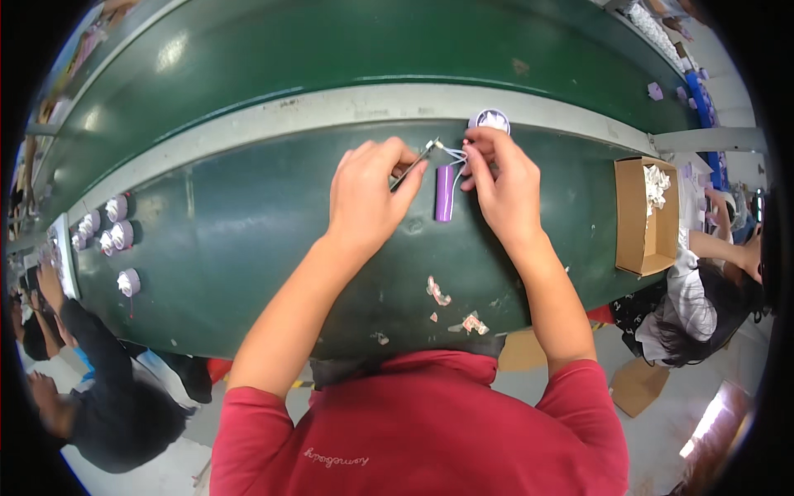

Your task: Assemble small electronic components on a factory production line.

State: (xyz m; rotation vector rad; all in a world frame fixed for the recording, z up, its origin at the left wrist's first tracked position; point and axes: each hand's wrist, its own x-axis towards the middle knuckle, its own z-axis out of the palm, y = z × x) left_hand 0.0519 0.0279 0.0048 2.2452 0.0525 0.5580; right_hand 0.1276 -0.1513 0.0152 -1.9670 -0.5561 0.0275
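My left hand (364, 190) pinches a small thin board (411, 166), seen nearly edge-on, with a white connector (431, 144) at its far end. Thin pale wires (453, 152) run from that connector toward my right hand (509, 186), whose thumb and fingers close on them. Between the two hands is a purple cylindrical battery (444, 195) with a wire along its side; whether it hangs or rests on the bench I cannot tell. Just beyond my right fingertips stands a round purple housing (491, 121) with white parts inside.
Several similar housings (121, 236) stand on the green bench (273, 248) at left. An open cardboard box (630, 219) holding white pieces is at right. Torn scraps (437, 291) lie near the front edge. A pale rail (364, 107) crosses behind. Other people work on both sides.
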